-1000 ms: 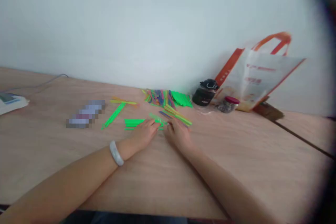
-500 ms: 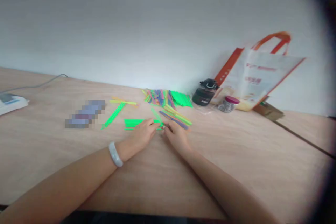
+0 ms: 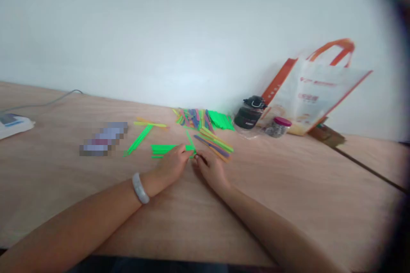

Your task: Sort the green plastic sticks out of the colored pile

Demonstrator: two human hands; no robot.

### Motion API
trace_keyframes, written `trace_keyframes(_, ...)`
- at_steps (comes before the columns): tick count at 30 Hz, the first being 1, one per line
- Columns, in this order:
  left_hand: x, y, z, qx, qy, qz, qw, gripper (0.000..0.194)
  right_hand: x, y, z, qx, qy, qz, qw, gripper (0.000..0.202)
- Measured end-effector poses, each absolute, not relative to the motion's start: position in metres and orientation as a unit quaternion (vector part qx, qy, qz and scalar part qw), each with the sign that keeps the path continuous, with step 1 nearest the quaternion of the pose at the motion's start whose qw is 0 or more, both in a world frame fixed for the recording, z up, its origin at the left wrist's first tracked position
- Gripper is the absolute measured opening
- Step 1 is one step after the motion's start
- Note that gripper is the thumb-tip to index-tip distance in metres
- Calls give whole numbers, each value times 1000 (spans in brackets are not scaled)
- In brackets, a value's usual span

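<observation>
Several bright green strips (image 3: 158, 149) lie side by side on the table, running under my left hand (image 3: 174, 164). The fingers of that hand are pressed together on the strips near their right ends. My right hand (image 3: 213, 169) is closed in a pinch at those same ends, its fingertips almost meeting the left ones. What it pinches looks like the end of a green strip, partly hidden by the fingers. One thin green strip (image 3: 189, 137) slants up and away from the fingertips. Purple, orange and yellow-green strips (image 3: 218, 141) lie just beyond my right hand.
A pile of mixed coloured strips (image 3: 195, 118) and a green bundle (image 3: 221, 120) lie by the wall. Leftward are green strips (image 3: 139, 140), yellow strips (image 3: 150, 124) and a blurred-out object (image 3: 104, 138). A black bottle (image 3: 248, 115), a pink-lidded jar (image 3: 278, 127) and a bag (image 3: 317, 94) stand right.
My right hand has shifted slightly left, closer to my left fingertips. The slanting green strip has tilted a little more upright. My left hand stays on the green strips.
</observation>
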State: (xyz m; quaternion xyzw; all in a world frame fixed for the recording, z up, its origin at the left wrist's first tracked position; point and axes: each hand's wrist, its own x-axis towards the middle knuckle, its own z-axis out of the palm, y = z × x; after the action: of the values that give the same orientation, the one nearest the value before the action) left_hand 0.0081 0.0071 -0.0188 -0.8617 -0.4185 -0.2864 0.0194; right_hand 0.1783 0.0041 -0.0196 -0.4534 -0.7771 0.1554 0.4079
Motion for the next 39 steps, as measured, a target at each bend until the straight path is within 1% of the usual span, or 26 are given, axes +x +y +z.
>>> trace_keyframes(6,11,0,-10,-866,-428,-257,23,27,179,11,-18,-460,-775,137,412,27)
trace_keyframes(9,13,-5,-7,-868,-432,-243,32,32,182,16,-16,-463,-769,115,426,28)
trace_keyframes(12,4,1,-6,-853,-450,-261,43,39,190,17,-16,-483,-759,90,427,33)
trace_keyframes(14,-11,12,-4,-828,-481,-284,55,38,196,17,-17,-498,-752,74,425,36)
trace_keyframes(17,-42,32,-2,-778,-541,-303,98,35,205,18,-21,-509,-751,59,417,35)
trace_keyframes(19,-61,44,-2,-738,-607,-271,118,36,209,20,-24,-511,-750,51,416,33)
trace_keyframes(22,-80,53,-3,-714,-660,-200,122,36,212,22,-27,-514,-751,39,413,32)
trace_keyframes(28,-90,57,-8,-688,-701,-146,123,28,217,27,-29,-524,-756,38,392,31)
trace_keyframes(33,-93,64,-14,-699,-697,-130,95,29,223,31,-28,-552,-745,24,374,31)
trace_keyframes(39,-91,65,-15,-701,-693,-140,95,27,235,35,-22,-583,-754,-25,301,29)
